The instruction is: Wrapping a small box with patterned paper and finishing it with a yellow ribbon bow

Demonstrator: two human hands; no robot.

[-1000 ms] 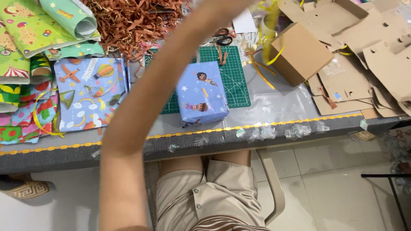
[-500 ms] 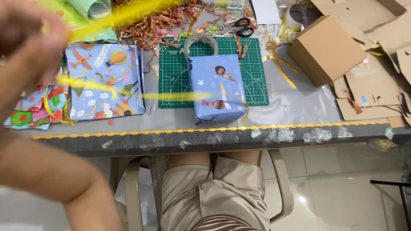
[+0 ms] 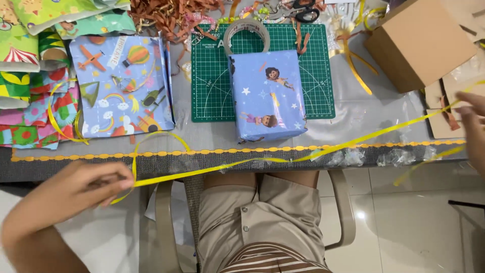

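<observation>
A long yellow ribbon [image 3: 283,157] stretches across the front of the table between my two hands. My left hand [image 3: 70,192] pinches one end low at the left, below the table edge. My right hand [image 3: 474,132] holds the other end at the far right edge of the view, partly cut off. Behind the ribbon, a box wrapped in blue cartoon-print paper [image 3: 265,96] lies on a green cutting mat [image 3: 209,76]. A roll of clear tape [image 3: 246,31] leans against the far side of the wrapped box.
Sheets of patterned wrapping paper [image 3: 118,86] lie at the left. Brown shredded paper [image 3: 172,17] and scissors [image 3: 298,10] sit at the back. A brown cardboard box [image 3: 422,45] and flat cardboard pieces [image 3: 444,108] are at the right. My lap and chair are below the table edge.
My left arm has come down from across the view to the lower left. The ribbon is now drawn out straight between both hands. The camera has moved closer to the table.
</observation>
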